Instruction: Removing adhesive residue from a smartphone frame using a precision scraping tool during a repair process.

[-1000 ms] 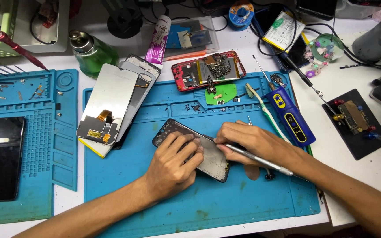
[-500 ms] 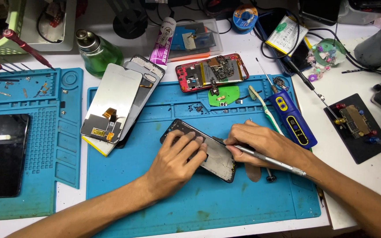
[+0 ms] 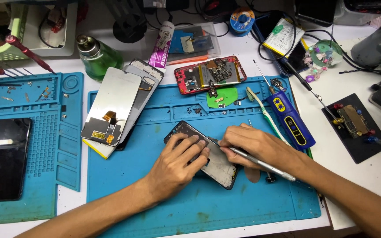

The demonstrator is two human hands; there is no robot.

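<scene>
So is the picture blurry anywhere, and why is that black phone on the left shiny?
Head view: sharp and evenly lit in the middle, where the left hand and right hand work on the dark phone frame; a pale glare streak lies across the black phone screen; shadows are soft; the far corners look slightly stretched.

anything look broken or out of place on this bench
Nothing spilled. The red phone lies open with its insides bare, and a detached screen panel overhangs the blue mat edge, leaning on another panel.

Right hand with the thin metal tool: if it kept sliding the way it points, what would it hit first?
Probably the left hand's fingertips, pressed on the dark phone frame just beyond the tool's tip; depth is unclear.
</scene>
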